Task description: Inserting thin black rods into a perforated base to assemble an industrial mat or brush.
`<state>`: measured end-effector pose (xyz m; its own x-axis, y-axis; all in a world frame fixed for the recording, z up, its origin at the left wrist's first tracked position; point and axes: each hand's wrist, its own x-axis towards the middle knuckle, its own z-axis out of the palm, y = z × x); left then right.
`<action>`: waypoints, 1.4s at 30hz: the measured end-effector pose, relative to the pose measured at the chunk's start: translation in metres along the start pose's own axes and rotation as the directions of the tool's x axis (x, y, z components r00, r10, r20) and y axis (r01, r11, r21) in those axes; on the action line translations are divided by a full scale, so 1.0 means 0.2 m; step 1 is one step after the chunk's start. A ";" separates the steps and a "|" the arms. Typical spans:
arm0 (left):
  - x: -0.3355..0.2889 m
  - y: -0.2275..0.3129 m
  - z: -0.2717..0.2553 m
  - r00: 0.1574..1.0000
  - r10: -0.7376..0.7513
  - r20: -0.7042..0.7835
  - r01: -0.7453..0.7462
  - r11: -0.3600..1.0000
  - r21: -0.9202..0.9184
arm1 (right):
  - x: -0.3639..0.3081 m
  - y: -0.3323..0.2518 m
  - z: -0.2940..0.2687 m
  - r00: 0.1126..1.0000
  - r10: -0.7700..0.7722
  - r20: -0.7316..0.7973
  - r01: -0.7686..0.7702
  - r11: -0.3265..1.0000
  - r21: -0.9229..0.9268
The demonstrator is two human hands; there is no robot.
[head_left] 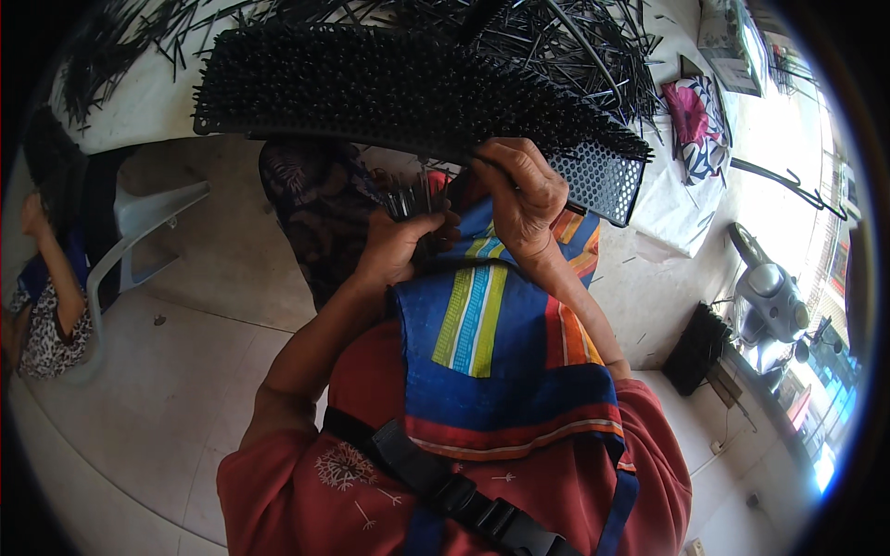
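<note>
A long black perforated panel [607, 176] lies across the far side of my lap, against the table edge. Dense black sticks [371, 83] stand up out of most of it; its right end shows bare holes. Below the panel's near edge, my left hand [394, 243] is closed around a bundle of thin black sticks [414, 198]. My right hand [528, 199] is at that near edge, its fingers bent and pressed together. What lies between its fingertips is hidden.
Loose black sticks [593, 56] lie heaped on the pale table [148, 116]. A flowered cloth [697, 125] lies at the right. At the left a person [60, 287] sits near a plastic chair [130, 232]. A parked motorbike [769, 301] stands at the right.
</note>
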<state>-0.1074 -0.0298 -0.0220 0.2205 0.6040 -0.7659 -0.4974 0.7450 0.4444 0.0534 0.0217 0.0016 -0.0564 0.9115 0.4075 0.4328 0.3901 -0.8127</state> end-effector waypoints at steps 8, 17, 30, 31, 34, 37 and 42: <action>-0.01 0.01 0.00 0.999 0.033 0.037 -0.034 0.999 0.023 | -0.04 0.04 -0.01 0.981 -0.188 0.050 0.193 0.974 -0.121; -0.02 -0.01 0.01 0.999 0.000 0.053 -0.002 1.000 0.020 | 0.02 0.03 0.02 0.989 0.121 0.079 -0.114 0.989 -0.096; 0.00 0.01 0.00 0.990 -0.005 0.142 0.013 0.998 -0.059 | 0.11 0.00 0.05 0.976 0.083 0.201 -0.010 0.941 -0.339; 0.00 0.01 0.00 0.991 -0.006 0.137 0.016 0.998 -0.066 | 0.11 0.00 0.04 0.973 0.080 0.216 0.001 0.936 -0.353; 0.01 0.01 0.01 0.992 -0.005 0.128 0.017 0.995 -0.098 | 0.14 0.00 0.04 0.961 0.062 0.270 0.051 0.918 -0.393; 0.01 0.01 0.02 0.993 0.001 0.120 0.014 0.992 -0.123 | 0.15 -0.01 0.04 0.942 0.040 0.333 0.116 0.893 -0.435; 0.01 0.01 0.01 0.986 0.023 0.166 -0.007 0.995 -0.098 | 0.08 -0.01 -0.03 0.967 0.172 0.190 -0.112 0.950 -0.291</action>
<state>-0.1074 -0.0266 -0.0217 0.3453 0.6597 -0.6676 -0.5784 0.7097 0.4022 0.0559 0.0345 0.0127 -0.1513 0.9729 0.1749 0.6796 0.2309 -0.6963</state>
